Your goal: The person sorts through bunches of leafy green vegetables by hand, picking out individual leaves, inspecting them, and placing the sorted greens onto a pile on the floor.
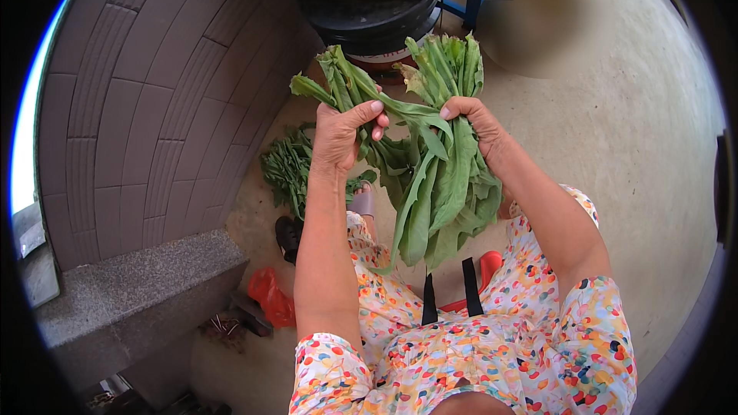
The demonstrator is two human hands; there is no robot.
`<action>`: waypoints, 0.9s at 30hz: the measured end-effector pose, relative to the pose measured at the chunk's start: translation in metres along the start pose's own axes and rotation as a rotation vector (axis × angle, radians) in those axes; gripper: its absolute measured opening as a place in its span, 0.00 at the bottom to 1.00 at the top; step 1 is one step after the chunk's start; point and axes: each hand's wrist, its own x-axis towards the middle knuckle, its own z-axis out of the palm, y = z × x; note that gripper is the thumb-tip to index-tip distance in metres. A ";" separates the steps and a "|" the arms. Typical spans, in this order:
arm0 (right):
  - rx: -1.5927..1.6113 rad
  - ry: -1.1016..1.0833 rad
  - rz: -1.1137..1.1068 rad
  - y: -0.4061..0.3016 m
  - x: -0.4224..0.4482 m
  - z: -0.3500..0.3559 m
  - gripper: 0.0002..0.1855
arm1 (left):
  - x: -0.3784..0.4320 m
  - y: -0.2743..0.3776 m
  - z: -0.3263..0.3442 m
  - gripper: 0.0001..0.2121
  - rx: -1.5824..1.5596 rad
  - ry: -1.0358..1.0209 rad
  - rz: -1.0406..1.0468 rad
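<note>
Two bunches of long leafy greens are held up before me, cut stem ends pointing away and leaves hanging towards my lap. My left hand (346, 129) grips the smaller bunch of leafy greens (340, 78), thumb across its stems. Closed around the larger bunch of leafy greens (455, 178), just below its stem ends, is my right hand (473, 118). A few leaves stretch across between the two hands, and the bunches overlap lower down. Some stem ends look brownish. On the floor beyond my left forearm lies a pile of greens (288, 170).
A tiled wall (150, 98) and a granite ledge (144, 288) stand at the left. A red plastic bag (272, 298) and a dark shoe (287, 239) lie on the floor. Ahead is a black round container (369, 23), beside a blue frame (474, 3). Part of a red seat (490, 268) shows beneath me.
</note>
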 end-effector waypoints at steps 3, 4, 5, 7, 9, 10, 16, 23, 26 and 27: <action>-0.064 0.059 -0.004 -0.003 0.005 -0.002 0.09 | -0.001 0.001 -0.003 0.06 0.082 0.074 -0.010; -0.064 0.059 -0.005 -0.003 0.006 -0.003 0.09 | 0.000 0.000 -0.008 0.06 0.107 0.098 0.009; -0.128 0.101 -0.055 -0.002 0.007 -0.003 0.08 | 0.001 -0.001 -0.011 0.06 0.133 0.122 0.028; -0.190 0.141 -0.106 -0.001 0.009 -0.005 0.08 | -0.001 0.002 -0.013 0.06 0.179 0.165 0.032; -0.298 0.166 -0.187 0.000 0.009 -0.008 0.06 | -0.002 0.003 -0.016 0.06 0.126 0.253 0.047; -0.297 0.164 -0.186 0.001 0.010 -0.009 0.06 | -0.003 0.005 -0.017 0.07 0.132 0.286 0.052; -0.349 0.173 -0.259 0.004 0.011 -0.013 0.05 | -0.002 0.010 -0.032 0.07 0.021 0.402 0.052; -0.229 0.161 -0.175 0.004 0.009 -0.011 0.05 | -0.002 0.007 -0.047 0.08 -0.059 0.275 0.012; -0.133 0.107 -0.107 0.005 0.007 -0.007 0.06 | 0.002 -0.002 -0.058 0.12 -0.109 0.293 0.024; -0.069 0.086 -0.071 0.005 0.006 -0.008 0.06 | 0.002 -0.001 -0.055 0.12 -0.115 0.287 0.017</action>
